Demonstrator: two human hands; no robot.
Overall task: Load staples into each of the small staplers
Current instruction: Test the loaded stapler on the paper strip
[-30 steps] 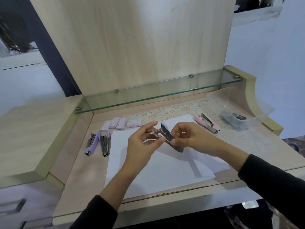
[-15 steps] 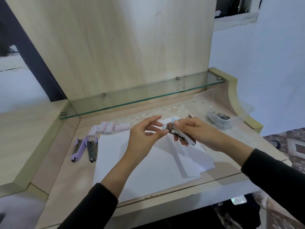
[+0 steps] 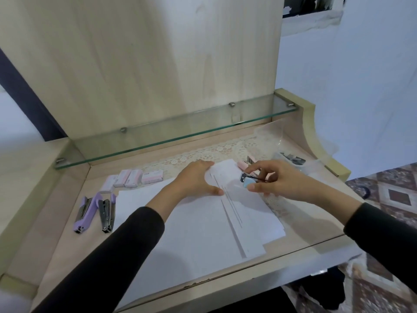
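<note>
We find the left hand (image 3: 195,178) palm down on the white paper sheets (image 3: 203,227), fingers straight and pressed flat, the thumb spread toward the near side; it holds nothing. The right hand (image 3: 277,179) is raised just above the far right corner of the sheets and pinches the light-blue stapler (image 3: 249,182) between the thumb below and curled fingers above. The stapler's metal end points toward the left hand; the two hands are near each other but apart. We cannot tell whether the stapler's magazine is loaded. A pink stapler (image 3: 244,164) lies just behind the right hand, partly hidden by its fingers. At the left of the desk (image 3: 67,245), one purple stapler (image 3: 84,213) lies beside a second purple stapler (image 3: 107,212), both with metal parts showing and both clear of the sheets. A row of small staple boxes (image 3: 133,178) sits beyond them, near the lace mat (image 3: 203,154). A clear plastic bag (image 3: 291,155) with dark metal pieces rests at the far right, under the end of the glass shelf (image 3: 180,136).
</note>
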